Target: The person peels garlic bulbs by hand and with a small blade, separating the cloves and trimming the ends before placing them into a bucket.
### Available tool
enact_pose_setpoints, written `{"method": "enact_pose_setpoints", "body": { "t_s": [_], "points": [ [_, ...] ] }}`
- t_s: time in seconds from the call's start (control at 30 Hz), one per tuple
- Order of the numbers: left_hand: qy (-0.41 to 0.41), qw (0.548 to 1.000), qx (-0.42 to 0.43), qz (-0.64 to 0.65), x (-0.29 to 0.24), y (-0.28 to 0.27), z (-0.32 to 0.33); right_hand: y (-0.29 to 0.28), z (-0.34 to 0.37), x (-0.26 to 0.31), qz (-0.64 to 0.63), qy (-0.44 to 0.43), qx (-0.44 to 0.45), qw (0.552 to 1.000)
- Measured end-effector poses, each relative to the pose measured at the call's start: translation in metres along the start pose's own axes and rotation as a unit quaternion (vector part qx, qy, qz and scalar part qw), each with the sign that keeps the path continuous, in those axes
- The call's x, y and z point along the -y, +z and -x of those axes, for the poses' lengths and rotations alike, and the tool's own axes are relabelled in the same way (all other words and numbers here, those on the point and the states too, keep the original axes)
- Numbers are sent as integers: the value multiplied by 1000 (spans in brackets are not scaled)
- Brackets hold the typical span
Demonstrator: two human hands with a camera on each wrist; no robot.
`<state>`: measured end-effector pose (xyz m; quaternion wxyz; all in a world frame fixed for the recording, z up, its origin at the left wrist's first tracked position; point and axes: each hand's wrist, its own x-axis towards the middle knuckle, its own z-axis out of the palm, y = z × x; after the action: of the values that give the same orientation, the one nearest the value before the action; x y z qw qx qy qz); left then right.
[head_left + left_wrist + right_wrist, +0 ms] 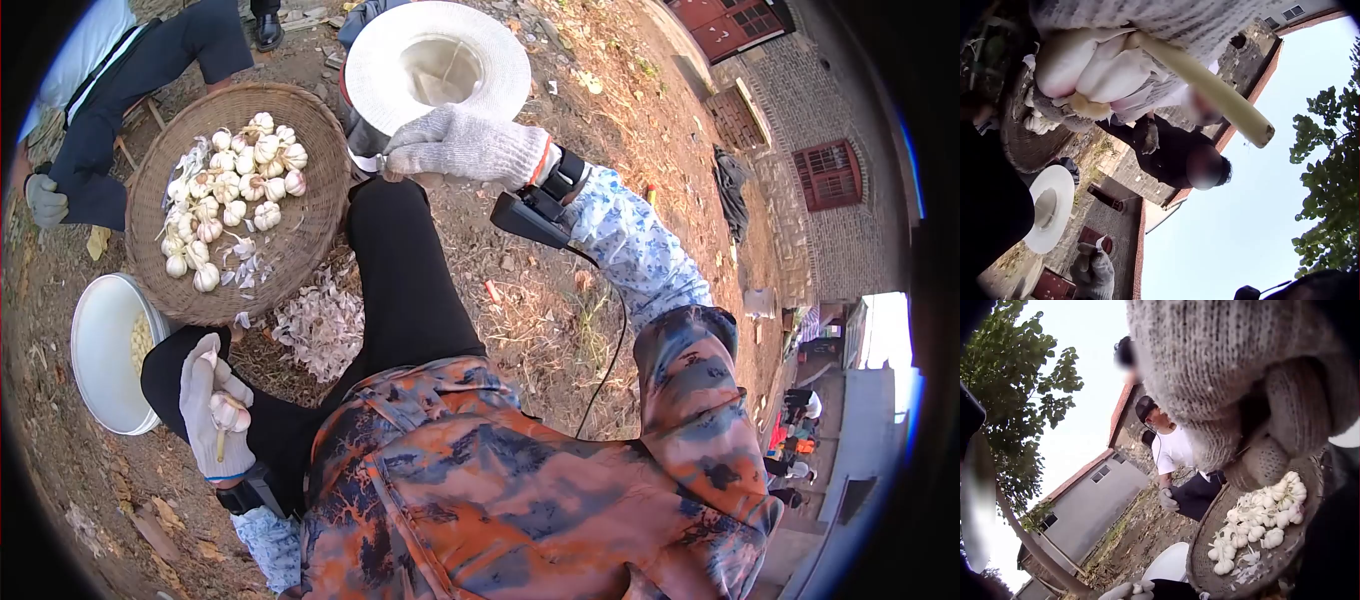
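My gloved left hand holds a garlic bulb against its palm and fingers, above my dark trouser leg. The bulb's pinkish-white cloves and cut pale stem show large in the left wrist view. At the upper middle of the head view, my gloved right hand has its fingers curled round a small shiny tool, whose tip sticks out to the left. The right wrist view shows the curled glove fingers; what they grip is mostly hidden there.
A round woven basket of garlic bulbs stands between the hands, to their left. A white bucket with peeled cloves sits below it. Garlic skins lie on the ground. A white hat is beyond my right hand; a seated person is at upper left.
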<state>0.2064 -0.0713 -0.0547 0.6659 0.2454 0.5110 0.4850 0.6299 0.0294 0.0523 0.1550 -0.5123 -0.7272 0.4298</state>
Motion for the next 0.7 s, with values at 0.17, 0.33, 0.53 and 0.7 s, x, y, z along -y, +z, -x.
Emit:
{"method": "enact_pose_setpoints", "body": {
  "t_s": [0.17, 0.33, 0.53, 0.7],
  "points": [
    [-6, 997, -19, -68, 7, 12, -4, 15, -7, 4, 41, -132, 11, 990],
    [-10, 990, 0, -139, -7, 34, 5, 100, -10, 34, -112, -40, 86, 989],
    [-38, 988, 26, -150, -45, 27, 8, 189, 7, 36, 0, -82, 82, 993],
    [-36, 979, 17, -200, -80, -24, 0, 186, 47, 25, -25, 20, 83, 996]
  ]
}}
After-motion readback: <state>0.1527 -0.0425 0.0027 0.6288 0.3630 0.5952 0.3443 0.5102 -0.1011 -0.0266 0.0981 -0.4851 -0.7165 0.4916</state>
